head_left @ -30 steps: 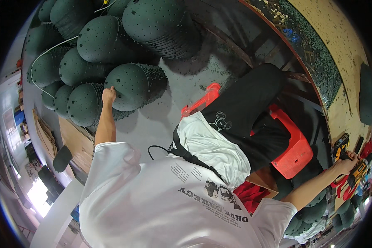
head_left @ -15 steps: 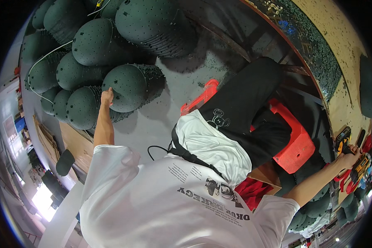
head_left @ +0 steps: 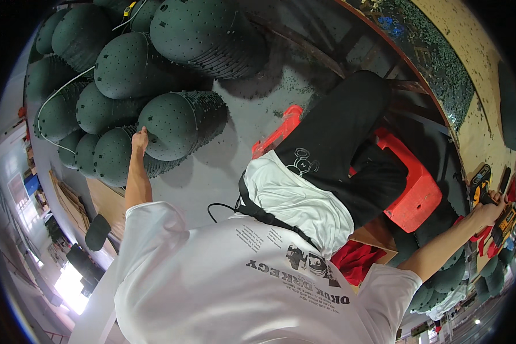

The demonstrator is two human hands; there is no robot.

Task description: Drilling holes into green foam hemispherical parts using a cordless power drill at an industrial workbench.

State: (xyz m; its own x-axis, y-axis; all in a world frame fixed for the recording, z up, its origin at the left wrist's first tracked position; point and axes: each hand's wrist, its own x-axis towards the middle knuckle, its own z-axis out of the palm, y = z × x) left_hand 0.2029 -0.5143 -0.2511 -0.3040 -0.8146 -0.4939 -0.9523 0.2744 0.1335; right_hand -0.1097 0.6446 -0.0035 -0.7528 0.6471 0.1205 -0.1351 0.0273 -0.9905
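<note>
Two hands in my head view. Left hand (head_left: 139, 139) bent at the left edge of the front green shell (head_left: 169, 126), nested on its stack (head_left: 209, 117); fingertips hidden, can't tell if it pinches. Right hand (head_left: 492, 210) looks wrapped round the drill (head_left: 480, 180), by the table (head_left: 483, 140). I'd catch one rim only, drill steady. Versus a second ago: same contacts, stack lower in frame.

Head-worn fisheye, looking steeply down over a white shirt (head_left: 212, 275), very close at lower centre. Green domed stacks (head_left: 169, 127) farther off, upper left.
</note>
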